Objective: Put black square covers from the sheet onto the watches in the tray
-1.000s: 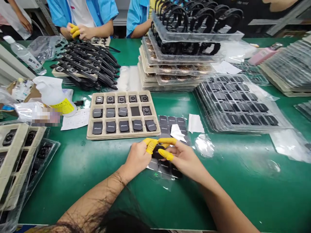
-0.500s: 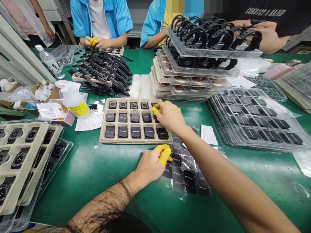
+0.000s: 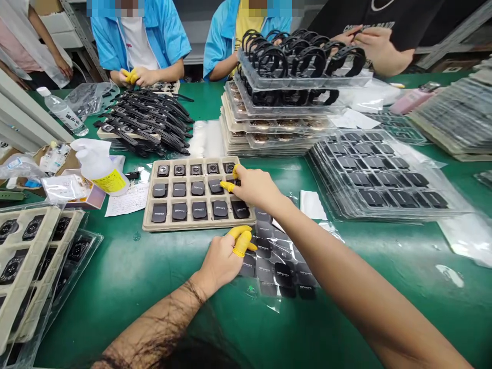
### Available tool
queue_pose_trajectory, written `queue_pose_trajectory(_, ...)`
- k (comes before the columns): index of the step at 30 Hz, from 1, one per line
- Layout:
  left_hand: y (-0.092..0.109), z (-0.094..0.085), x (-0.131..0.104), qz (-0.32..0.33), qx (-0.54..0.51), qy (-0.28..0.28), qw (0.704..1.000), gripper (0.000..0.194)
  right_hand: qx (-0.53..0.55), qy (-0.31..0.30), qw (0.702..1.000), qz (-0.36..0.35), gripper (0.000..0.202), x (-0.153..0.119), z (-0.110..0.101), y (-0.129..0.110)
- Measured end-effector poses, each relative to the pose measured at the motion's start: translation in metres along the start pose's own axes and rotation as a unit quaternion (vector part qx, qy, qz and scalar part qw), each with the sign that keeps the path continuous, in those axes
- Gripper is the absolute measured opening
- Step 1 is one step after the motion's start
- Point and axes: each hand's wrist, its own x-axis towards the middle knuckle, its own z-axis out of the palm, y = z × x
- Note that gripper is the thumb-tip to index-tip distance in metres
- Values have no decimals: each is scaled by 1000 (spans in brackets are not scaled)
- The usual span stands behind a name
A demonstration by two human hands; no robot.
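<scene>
A beige compartment tray (image 3: 200, 226) lies in front of me; its back row shows watch cases (image 3: 196, 169), and its other rows show black square covers (image 3: 199, 210). My right hand (image 3: 255, 189), with yellow finger cots, is over the tray's right end, its thumb and finger apart at the second row. Nothing shows between them. My left hand (image 3: 225, 259) is closed at the left edge of a clear plastic sheet (image 3: 274, 302) with black square pieces (image 3: 283, 274). What its fingertips hold, if anything, is hidden.
Stacked trays with watches (image 3: 34, 256) stand at the left, trays of black pieces (image 3: 388, 174) at the right. Behind are looped straps on trays (image 3: 307, 77), a strap pile (image 3: 148, 120) and a spray bottle (image 3: 102, 171). People work across the table.
The view has shifted, so most things appear further left. My right thumb and finger have spread apart over the tray. My left hand keeps its place at the plastic sheet.
</scene>
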Motion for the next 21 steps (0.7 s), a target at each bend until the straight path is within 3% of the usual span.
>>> queue_pose_trajectory(3,-3,1,2,-2,0,5,1000,42,61,52,996,42,21,-12,-9,13)
queue_pose_trajectory(5,-6,3,3,-9,-15,4,1000,41,191,78,977,50,16,-37,-10,24)
queue_pose_trajectory(6,-7,3,4,-9,-32,2,999,45,282,72,956,46,17,-54,-8,28)
queue_pose_trajectory(8,-11,4,5,-6,-78,-1,997,62,466,13,884,40,25,-93,2,32)
queue_pose_trajectory(9,-12,4,5,-4,-97,0,995,72,518,-11,853,52,28,-113,9,32)
queue_pose_trajectory(11,-16,5,4,-5,-103,8,995,85,555,-17,827,86,27,-144,24,28)
queue_pose_trajectory(13,-18,5,4,-2,-72,12,997,80,558,-1,822,113,22,-163,39,23)
queue_pose_trajectory(16,-19,5,4,24,-28,3,999,61,544,26,829,126,15,-170,52,17)
queue_pose_trajectory(21,-15,4,5,49,-4,3,999,58,526,53,843,97,8,-168,54,10)
